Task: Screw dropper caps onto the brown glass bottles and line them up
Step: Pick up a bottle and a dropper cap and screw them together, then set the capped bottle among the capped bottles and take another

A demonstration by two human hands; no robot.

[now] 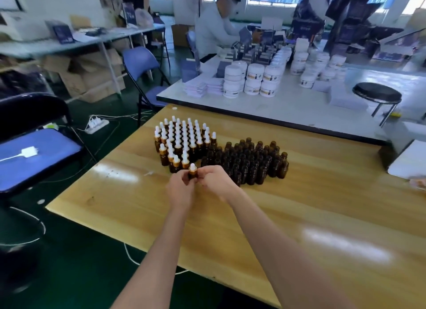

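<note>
We work at a wooden table in a busy packing room. The open brown bottles crowd at one o'clock from our hands, the capped bottles at eleven. Our left hand and right hand both curl their fingers round a single bottle, its dropper cap on top. We judge the tightening nearly done. Next it needs setting upright against the capped rows at twelve.

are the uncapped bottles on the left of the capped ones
No, the uncapped bottles stand to the right of the capped bottles.
</note>
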